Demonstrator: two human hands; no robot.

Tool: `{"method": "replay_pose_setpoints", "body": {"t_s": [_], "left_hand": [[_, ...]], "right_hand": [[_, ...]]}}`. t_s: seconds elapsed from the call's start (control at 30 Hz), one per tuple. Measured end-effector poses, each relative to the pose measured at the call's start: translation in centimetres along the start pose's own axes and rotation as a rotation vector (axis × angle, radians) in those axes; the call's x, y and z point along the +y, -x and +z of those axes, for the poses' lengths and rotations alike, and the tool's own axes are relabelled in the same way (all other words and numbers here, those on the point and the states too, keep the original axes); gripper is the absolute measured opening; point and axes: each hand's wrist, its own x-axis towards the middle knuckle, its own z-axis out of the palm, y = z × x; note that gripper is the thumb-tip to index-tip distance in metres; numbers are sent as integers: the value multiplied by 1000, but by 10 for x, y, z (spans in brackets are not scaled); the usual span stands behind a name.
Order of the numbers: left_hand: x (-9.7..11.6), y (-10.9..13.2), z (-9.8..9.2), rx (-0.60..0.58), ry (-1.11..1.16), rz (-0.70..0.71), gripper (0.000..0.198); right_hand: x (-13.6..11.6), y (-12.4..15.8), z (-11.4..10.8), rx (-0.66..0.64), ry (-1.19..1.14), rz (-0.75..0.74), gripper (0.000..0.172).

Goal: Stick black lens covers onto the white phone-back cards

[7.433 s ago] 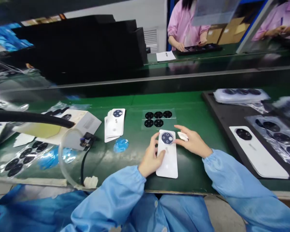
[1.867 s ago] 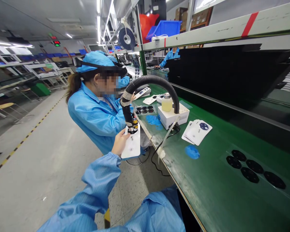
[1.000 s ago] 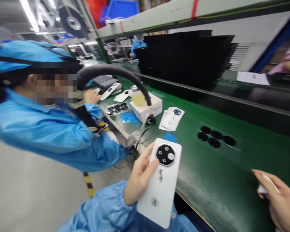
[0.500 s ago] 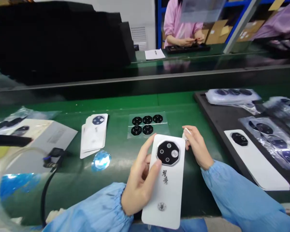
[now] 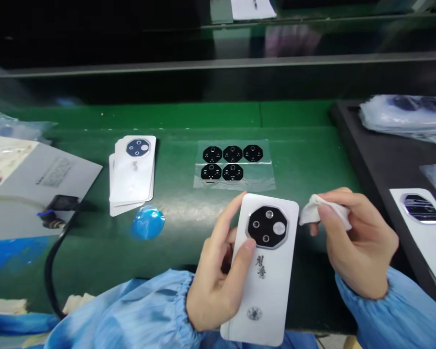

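A white phone back cover [image 5: 272, 291] with a black octagonal camera plate [image 5: 278, 213] is held upright, tilted toward me. My left hand [image 5: 220, 278] grips its left edge, the thumb lying just below the camera plate. Right beside the cover, my right hand [image 5: 359, 242] pinches a folded white cloth [image 5: 312, 211], which does not touch the cover. Beyond both hands lies a clear sheet [image 5: 256, 179] carrying several black octagonal pieces [image 5: 233, 154]. To the left, a small stack of white back covers [image 5: 132, 179] rests on the green bench.
A round blue film [image 5: 148, 223] lies before the stack. At left stands a white box-shaped device [image 5: 69, 169] with a black cable [image 5: 51, 271]. A dark tray [image 5: 370, 160] on the right bears bagged parts [image 5: 403, 116] and another white cover [image 5: 427, 242].
My view has tipped downward, so the co-worker across the bench is out of sight. My right hand has come nearer with the cloth, which shows more fully. My left hand keeps the cover.
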Motion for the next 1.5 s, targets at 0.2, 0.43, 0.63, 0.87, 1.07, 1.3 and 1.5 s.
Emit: {"method": "replay_pose_setpoints", "body": {"t_s": [0.2, 0.43, 0.63, 0.87, 1.07, 1.3, 1.5], "left_hand": [[-5, -3, -3, -7, -65, 12, 54], [-9, -6, -4, -17, -70, 13, 55], [-10, -7, -4, -37, -113, 47, 53], [-10, -8, -4, -34, -137, 48, 54], [-13, -5, -1, -39, -272, 113, 58], [-12, 0, 4, 9, -390, 215, 56], [-12, 0, -2, -82, -493, 279, 60]], "right_hand": [[-4, 7, -2, -35, -153, 133, 7], [-12, 2, -6, -221, -413, 448, 11], [-7, -1, -5, -246, -509, 428, 9], [-14, 7, -8, -346, -197, 156, 16], [-20, 20, -2, -423, 427, -366, 28], [-10, 26, 1, -432, 580, -575, 31], [-10, 22, 4, -441, 592, -656, 28]]}}
